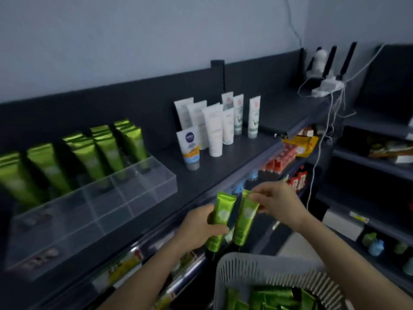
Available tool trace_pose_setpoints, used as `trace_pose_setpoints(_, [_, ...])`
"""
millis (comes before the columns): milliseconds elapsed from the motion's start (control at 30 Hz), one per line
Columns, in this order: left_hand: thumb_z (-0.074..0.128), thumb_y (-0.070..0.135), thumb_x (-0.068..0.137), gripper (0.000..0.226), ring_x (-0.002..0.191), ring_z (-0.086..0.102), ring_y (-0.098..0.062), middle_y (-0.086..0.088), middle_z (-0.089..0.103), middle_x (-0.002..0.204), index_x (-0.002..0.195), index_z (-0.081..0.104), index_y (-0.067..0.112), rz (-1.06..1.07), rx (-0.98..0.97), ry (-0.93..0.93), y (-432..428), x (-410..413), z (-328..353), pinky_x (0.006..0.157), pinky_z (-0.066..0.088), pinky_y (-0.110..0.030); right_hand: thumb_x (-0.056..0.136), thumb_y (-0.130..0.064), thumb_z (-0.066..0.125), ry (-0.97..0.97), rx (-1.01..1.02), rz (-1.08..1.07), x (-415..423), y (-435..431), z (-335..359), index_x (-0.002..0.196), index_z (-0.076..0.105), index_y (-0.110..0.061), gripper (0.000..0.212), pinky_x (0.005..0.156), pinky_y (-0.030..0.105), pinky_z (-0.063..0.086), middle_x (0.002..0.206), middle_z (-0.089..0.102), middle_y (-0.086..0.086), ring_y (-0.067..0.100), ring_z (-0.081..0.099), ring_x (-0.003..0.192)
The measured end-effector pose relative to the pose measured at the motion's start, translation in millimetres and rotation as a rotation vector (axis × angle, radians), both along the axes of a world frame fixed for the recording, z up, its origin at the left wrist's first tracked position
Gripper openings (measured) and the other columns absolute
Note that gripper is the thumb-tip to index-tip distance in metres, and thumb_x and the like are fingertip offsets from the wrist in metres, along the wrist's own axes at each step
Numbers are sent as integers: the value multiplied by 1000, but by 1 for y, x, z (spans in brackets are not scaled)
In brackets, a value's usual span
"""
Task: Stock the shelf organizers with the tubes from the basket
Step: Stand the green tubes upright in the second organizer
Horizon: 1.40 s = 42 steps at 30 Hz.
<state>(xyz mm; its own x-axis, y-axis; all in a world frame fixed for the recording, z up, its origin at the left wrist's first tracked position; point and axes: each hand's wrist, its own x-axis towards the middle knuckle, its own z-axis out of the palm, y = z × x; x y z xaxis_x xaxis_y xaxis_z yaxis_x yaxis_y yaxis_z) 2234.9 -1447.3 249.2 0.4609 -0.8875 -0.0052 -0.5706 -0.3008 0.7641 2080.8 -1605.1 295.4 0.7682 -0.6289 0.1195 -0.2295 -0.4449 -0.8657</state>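
The step in hand looks to be carrying 2 green tubes from the basket [241, 271] up to the clear organizer [93, 211] on the shelf [234, 162], and the sensible way to do it is to keep each tube upright with the cap down, bring it over an empty cell, and lower it straight so it drops in without knocking its neighbours. The left hand [201, 227] is closed around the lower middle of the left tube [221, 218], thumb across the front, so the crimped flat end stands free above the hand and the dark cap pokes out below it. The right hand [277, 202] pinches the right tube [244, 218] near its top corner with the fingertips, leaving most of the body and the cap hanging free beneath; that hold is light, and I would judge a firmer grasp lower down steadies it better for the drop. The 2 tubes stand side by side, very close, just off the front edge of the shelf and just beyond the far rim of the basket, where more green tubes [277, 298] lie in a heap. The organizer sits toward the left end of the shelf, well apart from the hands; its back rows hold standing green tubes [105, 151] while the cells along its front edge look empty, though blur hides detail there. A group of white tubes [214, 128] stands loose near the middle of the shelf and takes no part in this step.
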Motion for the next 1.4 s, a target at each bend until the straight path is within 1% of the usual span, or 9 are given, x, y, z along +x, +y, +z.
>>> trace_pose_setpoints(67, [73,37,75,30,80,62,-16,-6,68,87,90,63,14,65,-94,-10,15,12,23,67,45,-30,87,-12,65,-64,-25,43,19,9,23,80,71,0,15,59,25,59,76,68,21,18,66,65])
trace_pose_setpoints(267, [73,20,80,8,73,62,-11,0,68,79,83,66,21,258,-378,-19,78,45,93,71,51,-37,86,-8,65,-253,29,185,87,57,79,75,71,-12,13,56,26,56,64,65,3,15,63,62])
trace_pose_setpoints(533, [74,15,77,13,76,65,-8,1,70,83,86,64,16,617,-549,-280,170,95,150,70,52,-29,85,-6,66,-411,-7,364,179,138,125,66,68,-20,23,61,30,59,68,66,6,17,67,66])
trace_pose_setpoints(600, [75,13,75,15,69,61,-1,4,68,76,82,62,16,744,-588,-323,188,108,153,65,49,-19,83,-7,68,-433,-56,361,200,153,133,64,67,-24,25,61,31,59,63,65,-2,10,65,60])
trace_pose_setpoints(733, [77,18,73,19,68,58,-17,-5,64,71,78,62,8,958,-552,-423,215,136,150,62,44,-23,84,-12,68,-447,-185,371,236,180,147,71,69,-19,14,65,34,60,65,64,-6,12,64,60])
trace_pose_setpoints(867, [77,15,74,16,64,55,-10,-2,63,70,76,62,9,1007,-532,-420,234,161,139,55,39,-17,85,-15,67,-418,-349,413,271,202,154,81,72,-8,9,73,36,57,75,70,4,19,68,70])
trace_pose_setpoints(1033, [74,13,77,15,72,57,-5,7,62,75,81,61,20,1010,-503,-426,241,180,124,59,39,-16,86,-17,64,-328,-584,483,306,217,148,82,70,-9,11,76,30,50,75,65,-1,13,59,71])
trace_pose_setpoints(1133, [73,14,78,14,72,57,-5,6,61,76,84,61,18,1005,-453,-429,242,190,116,58,37,-16,88,-18,63,-267,-649,523,320,221,139,86,70,-5,15,76,29,50,81,69,7,13,57,71])
trace_pose_setpoints(1400, [74,23,78,17,68,58,-15,0,61,73,82,60,12,1059,-285,-407,248,204,89,62,51,-37,91,-21,60,-88,-729,603,339,228,122,91,70,-5,19,68,22,39,89,71,8,17,60,79])
